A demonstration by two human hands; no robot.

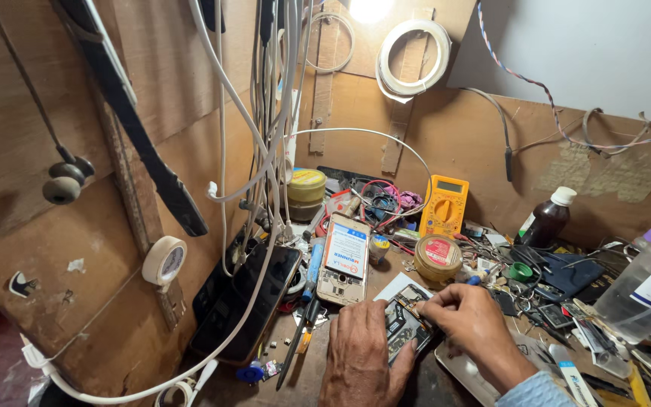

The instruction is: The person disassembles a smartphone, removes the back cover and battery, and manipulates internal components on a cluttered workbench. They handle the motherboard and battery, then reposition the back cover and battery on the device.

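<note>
An opened phone (407,318) with its circuit board showing lies on the cluttered workbench. My left hand (359,354) rests flat beside it and presses its left edge with the fingers. My right hand (470,322) pinches a thin tool or small part at the phone's upper edge; what the fingertips grip is too small to tell. A second phone with its back off and battery showing (344,258) lies just beyond my left hand.
A black phone (250,301) leans at the left under hanging white cables (265,151). A yellow multimeter (444,203), a round tin (438,257), a brown bottle (548,218), a clear bottle (646,286) and tape rolls (164,261) crowd the bench.
</note>
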